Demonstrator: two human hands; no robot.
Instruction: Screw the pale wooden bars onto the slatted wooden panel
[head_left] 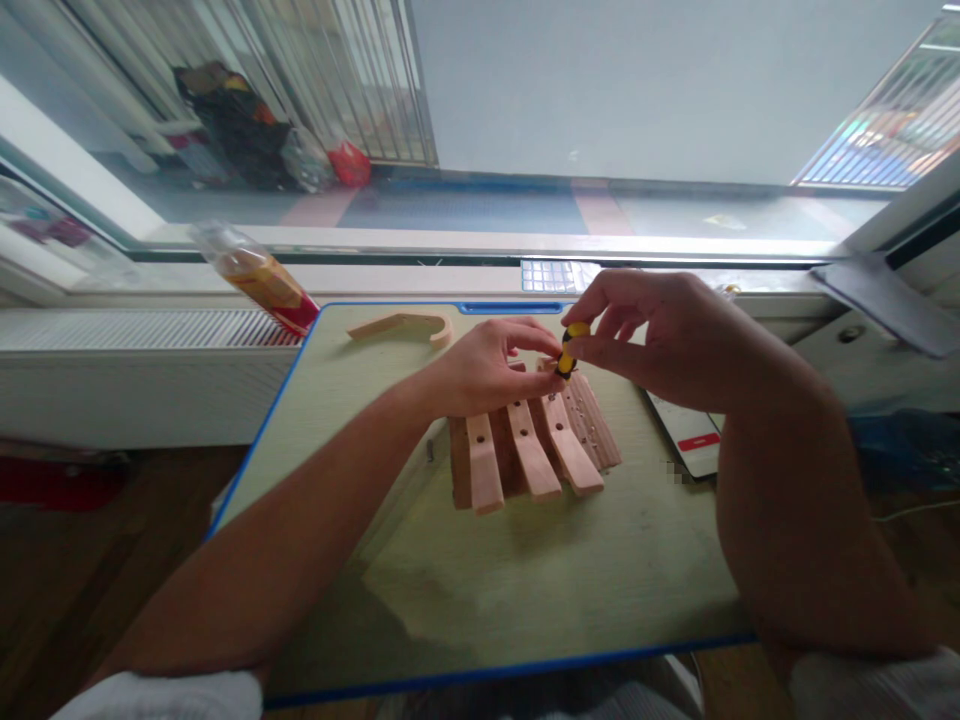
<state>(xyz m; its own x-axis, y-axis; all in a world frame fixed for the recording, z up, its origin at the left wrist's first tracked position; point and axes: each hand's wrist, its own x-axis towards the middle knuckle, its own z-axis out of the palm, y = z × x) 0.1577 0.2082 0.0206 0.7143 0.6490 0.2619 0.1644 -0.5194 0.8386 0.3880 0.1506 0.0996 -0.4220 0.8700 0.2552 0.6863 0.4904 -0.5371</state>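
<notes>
While fingers (pixel 611 352) hold yellow handle (pixel 570 350), room separates wooden strips (pixel 533 462) from near edge (pixel 517 669).

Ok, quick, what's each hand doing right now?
Left hand: fingers curled in at the lower end of the yellow-and-black tool; whether they grip it can't be told.
Right hand: closed, holding the yellow-and-black tool.
</notes>
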